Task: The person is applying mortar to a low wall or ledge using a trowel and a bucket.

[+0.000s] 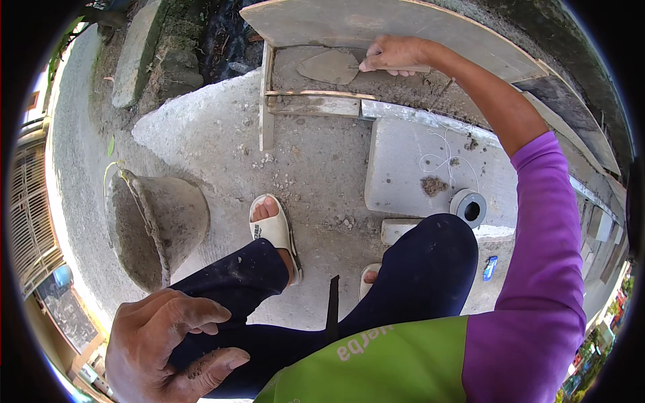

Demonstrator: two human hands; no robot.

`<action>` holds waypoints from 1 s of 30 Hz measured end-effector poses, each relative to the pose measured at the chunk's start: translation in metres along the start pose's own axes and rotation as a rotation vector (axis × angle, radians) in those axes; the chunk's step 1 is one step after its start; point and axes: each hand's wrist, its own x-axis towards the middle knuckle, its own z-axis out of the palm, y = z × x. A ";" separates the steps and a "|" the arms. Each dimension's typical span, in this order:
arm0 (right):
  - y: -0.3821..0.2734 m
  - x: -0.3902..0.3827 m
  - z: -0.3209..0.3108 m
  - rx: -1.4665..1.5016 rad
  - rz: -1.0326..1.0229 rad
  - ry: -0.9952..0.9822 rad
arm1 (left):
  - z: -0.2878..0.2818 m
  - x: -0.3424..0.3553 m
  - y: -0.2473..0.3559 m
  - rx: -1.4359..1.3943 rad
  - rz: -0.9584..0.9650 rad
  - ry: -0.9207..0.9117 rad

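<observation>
My right hand (pixel 393 55) is closed round the handle of a pointed trowel (pixel 328 68). The trowel's blade lies flat on wet grey mortar (pixel 430 94), which fills a trough between a tall board and a low edge of wooden strips. My left hand (pixel 168 342) hovers above my left knee, its fingers loosely curled, the thumb apart, and nothing in it. On the ground to the left, a mortar-crusted bucket (pixel 185 211) lies tipped with its mouth facing left.
The tall form board (pixel 403 20) curves along the far side. A wooden stake (pixel 267 101) stands at the trough's left end. Right of my feet are a concrete slab (pixel 403 168), loose white string (pixel 449 158), a grey ring-shaped spool (pixel 468 207) and a blue packet (pixel 490 268).
</observation>
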 end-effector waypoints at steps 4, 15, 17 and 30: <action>-0.014 0.017 0.001 -0.036 -0.046 -0.067 | 0.000 -0.003 -0.004 -0.031 -0.118 -0.001; 0.049 -0.038 0.000 -0.055 0.060 -0.008 | 0.000 0.001 -0.001 -0.081 -0.239 0.043; 0.069 -0.047 -0.005 -0.009 0.105 0.021 | -0.002 -0.002 0.001 -0.062 -0.207 0.051; -0.009 -0.004 0.000 -0.063 -0.089 0.056 | 0.009 -0.010 0.017 -0.045 -0.142 0.056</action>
